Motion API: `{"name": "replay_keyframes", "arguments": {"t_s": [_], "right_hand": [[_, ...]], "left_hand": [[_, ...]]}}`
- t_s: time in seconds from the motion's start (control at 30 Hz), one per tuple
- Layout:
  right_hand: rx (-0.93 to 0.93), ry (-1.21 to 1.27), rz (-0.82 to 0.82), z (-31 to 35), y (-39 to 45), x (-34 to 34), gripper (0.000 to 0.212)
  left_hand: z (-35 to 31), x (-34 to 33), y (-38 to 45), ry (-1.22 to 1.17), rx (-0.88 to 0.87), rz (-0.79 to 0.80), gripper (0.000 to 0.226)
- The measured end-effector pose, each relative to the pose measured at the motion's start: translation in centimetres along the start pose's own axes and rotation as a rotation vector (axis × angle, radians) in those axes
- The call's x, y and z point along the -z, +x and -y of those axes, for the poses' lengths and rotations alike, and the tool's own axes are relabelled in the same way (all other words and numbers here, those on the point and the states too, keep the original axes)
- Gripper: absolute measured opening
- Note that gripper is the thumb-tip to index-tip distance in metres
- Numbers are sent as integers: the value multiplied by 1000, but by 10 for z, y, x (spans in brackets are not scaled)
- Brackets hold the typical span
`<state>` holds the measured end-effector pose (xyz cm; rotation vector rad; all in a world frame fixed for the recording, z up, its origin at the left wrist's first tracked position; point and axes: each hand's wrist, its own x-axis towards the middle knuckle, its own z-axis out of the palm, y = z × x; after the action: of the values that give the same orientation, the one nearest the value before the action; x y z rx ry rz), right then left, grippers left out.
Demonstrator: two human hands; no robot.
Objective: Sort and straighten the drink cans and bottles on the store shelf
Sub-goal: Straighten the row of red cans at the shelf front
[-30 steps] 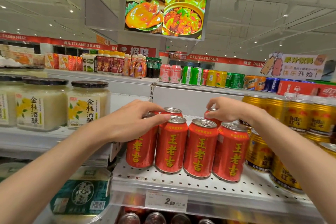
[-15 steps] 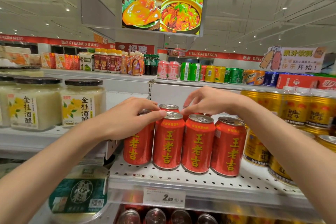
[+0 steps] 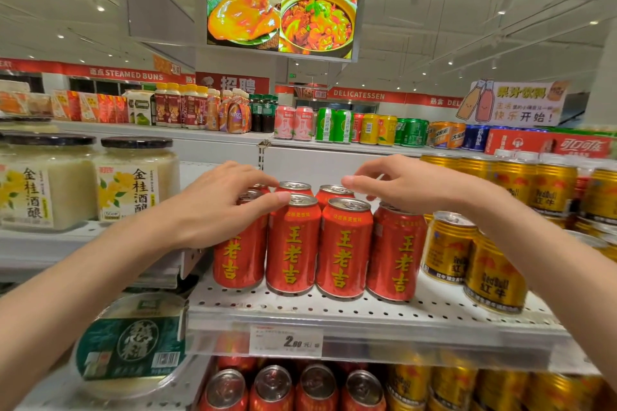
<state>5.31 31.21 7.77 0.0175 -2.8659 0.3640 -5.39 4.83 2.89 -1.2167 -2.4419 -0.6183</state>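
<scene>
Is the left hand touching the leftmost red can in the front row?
Touching. The head view shows the left hand resting on the top of the leftmost red can.

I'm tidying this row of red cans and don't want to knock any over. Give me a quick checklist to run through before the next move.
1. Front row of four red cans upright, labels facing out: ok.
2. Front row line: not ok; the leftmost can sits further back than the other three.
3. Left hand placement: ok; fingers lie over the left can tops, thumb by the second can's rim.
4. Right hand contact: cannot tell; it is above the back cans, touching or not is unclear.
5. Back row cans: cannot tell; only their tops show.
6. Gold cans to the right: ok; upright, close beside the red row.
</scene>
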Motion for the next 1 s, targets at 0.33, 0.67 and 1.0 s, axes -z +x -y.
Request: {"name": "replay_keyframes", "arguments": {"t_s": [0.33,0.67,1.0], "right_hand": [[-80,-40,198,-14,-37,-10,94],[-13,21,94,-20,-36,-15,95],[102,-62,-111,-5,-38,-35,76]], "left_hand": [[-24,-4,0,347,-130,73,89],[-23,-12,-2,400,-153,14,96],[-21,-18,-2,425,-175,-42,91]]}}
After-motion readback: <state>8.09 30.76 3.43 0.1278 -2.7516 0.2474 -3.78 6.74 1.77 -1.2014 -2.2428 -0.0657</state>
